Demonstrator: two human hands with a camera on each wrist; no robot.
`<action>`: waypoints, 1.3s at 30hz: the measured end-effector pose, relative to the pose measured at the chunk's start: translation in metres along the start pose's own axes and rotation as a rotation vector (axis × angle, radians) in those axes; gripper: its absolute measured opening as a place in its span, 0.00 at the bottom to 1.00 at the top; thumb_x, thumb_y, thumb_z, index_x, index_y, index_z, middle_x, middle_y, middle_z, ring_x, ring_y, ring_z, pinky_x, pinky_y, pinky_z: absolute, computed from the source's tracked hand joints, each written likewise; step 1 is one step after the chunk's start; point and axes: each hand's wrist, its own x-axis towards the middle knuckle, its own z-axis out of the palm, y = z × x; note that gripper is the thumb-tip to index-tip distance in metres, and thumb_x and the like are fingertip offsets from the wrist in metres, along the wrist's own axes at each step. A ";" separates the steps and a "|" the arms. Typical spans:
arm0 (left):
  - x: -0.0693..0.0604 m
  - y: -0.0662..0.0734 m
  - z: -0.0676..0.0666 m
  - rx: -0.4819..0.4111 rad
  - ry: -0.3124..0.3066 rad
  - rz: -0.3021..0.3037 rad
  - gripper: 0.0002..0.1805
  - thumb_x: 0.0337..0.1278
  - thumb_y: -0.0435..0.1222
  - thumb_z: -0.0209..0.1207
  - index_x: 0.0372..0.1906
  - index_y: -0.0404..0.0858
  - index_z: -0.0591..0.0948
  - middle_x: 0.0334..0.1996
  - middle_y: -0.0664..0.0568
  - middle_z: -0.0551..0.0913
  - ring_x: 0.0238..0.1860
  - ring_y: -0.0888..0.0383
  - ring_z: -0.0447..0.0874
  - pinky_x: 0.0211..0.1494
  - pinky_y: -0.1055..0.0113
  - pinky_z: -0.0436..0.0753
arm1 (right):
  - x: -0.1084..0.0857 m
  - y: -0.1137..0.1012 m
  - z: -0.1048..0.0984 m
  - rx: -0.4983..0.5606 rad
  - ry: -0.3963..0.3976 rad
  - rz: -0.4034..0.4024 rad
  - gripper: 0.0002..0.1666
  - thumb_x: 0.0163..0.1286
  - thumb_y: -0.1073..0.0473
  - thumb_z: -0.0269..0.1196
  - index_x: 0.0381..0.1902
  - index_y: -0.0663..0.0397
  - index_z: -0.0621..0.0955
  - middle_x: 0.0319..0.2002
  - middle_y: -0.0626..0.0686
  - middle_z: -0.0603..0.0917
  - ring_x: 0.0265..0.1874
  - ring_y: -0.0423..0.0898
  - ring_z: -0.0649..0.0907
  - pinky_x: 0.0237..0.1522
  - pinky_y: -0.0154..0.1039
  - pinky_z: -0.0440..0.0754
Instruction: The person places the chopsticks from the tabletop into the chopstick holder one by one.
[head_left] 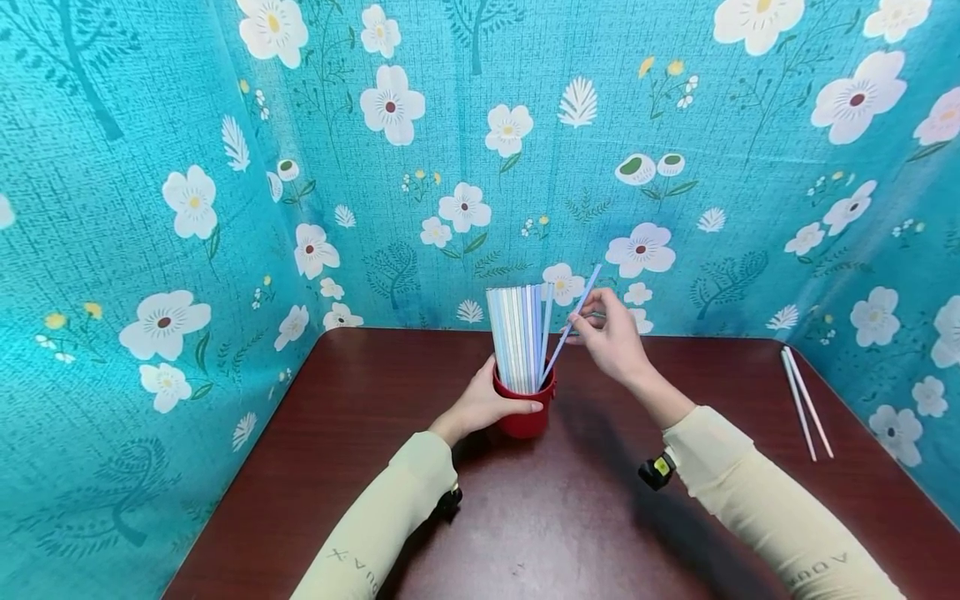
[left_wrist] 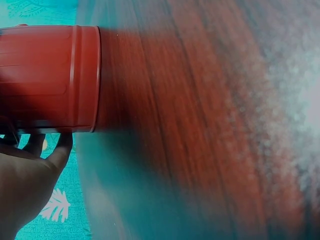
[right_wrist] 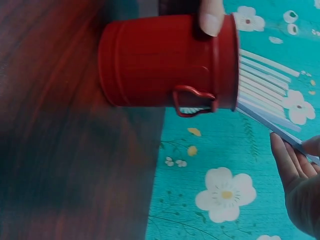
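A small red metal bucket stands on the table, packed with upright straws in white, pale blue and lilac. My left hand grips the bucket from its left side, thumb across the front just below the rim. With thumb and fingers, my right hand pinches a blue-lilac straw near its upper part. That straw leans to the right, its lower end inside the rim. In the right wrist view, the bucket's wire handle shows on its side, and the right hand is apart from the bucket.
Two whitish straws lie on the dark wood table near its right edge. A turquoise flowered cloth hangs behind the table and along both sides. Glare brightens the table's front middle.
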 end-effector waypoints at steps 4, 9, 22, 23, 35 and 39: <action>0.000 0.000 0.000 -0.005 -0.003 0.010 0.52 0.44 0.50 0.79 0.74 0.61 0.61 0.66 0.62 0.73 0.64 0.57 0.72 0.60 0.52 0.82 | -0.004 0.005 0.008 -0.064 -0.027 0.005 0.15 0.74 0.68 0.62 0.51 0.68 0.69 0.41 0.65 0.81 0.38 0.62 0.90 0.37 0.46 0.89; -0.001 0.001 0.000 -0.008 -0.006 0.007 0.52 0.45 0.50 0.79 0.75 0.60 0.60 0.67 0.62 0.73 0.64 0.57 0.73 0.62 0.52 0.82 | -0.007 0.011 0.017 -0.153 -0.044 -0.021 0.14 0.73 0.68 0.63 0.50 0.67 0.71 0.39 0.64 0.82 0.37 0.59 0.89 0.36 0.41 0.89; 0.001 0.000 -0.001 -0.016 -0.018 0.030 0.52 0.46 0.49 0.79 0.75 0.63 0.59 0.66 0.66 0.73 0.63 0.60 0.73 0.62 0.55 0.81 | -0.012 0.020 0.025 -0.304 -0.101 -0.069 0.15 0.72 0.65 0.66 0.51 0.63 0.73 0.39 0.60 0.85 0.38 0.52 0.85 0.45 0.50 0.85; 0.000 0.000 -0.001 -0.019 -0.020 0.031 0.53 0.46 0.49 0.79 0.75 0.63 0.59 0.66 0.65 0.73 0.63 0.60 0.73 0.62 0.55 0.81 | -0.013 0.020 0.026 -0.302 -0.103 -0.068 0.16 0.72 0.65 0.66 0.51 0.63 0.73 0.40 0.60 0.85 0.39 0.53 0.85 0.46 0.51 0.85; 0.001 -0.002 0.001 -0.039 -0.022 0.033 0.52 0.46 0.49 0.79 0.75 0.62 0.59 0.67 0.63 0.73 0.64 0.57 0.73 0.62 0.52 0.81 | -0.016 0.024 0.006 -0.317 -0.114 0.000 0.24 0.73 0.53 0.67 0.59 0.59 0.75 0.46 0.58 0.87 0.45 0.54 0.87 0.53 0.56 0.84; 0.001 -0.002 0.000 -0.040 -0.019 0.035 0.52 0.45 0.49 0.79 0.74 0.64 0.60 0.66 0.64 0.73 0.64 0.57 0.73 0.60 0.52 0.83 | -0.013 0.031 -0.018 -0.379 -0.075 -0.015 0.19 0.76 0.55 0.63 0.57 0.60 0.77 0.47 0.61 0.86 0.44 0.56 0.87 0.50 0.56 0.85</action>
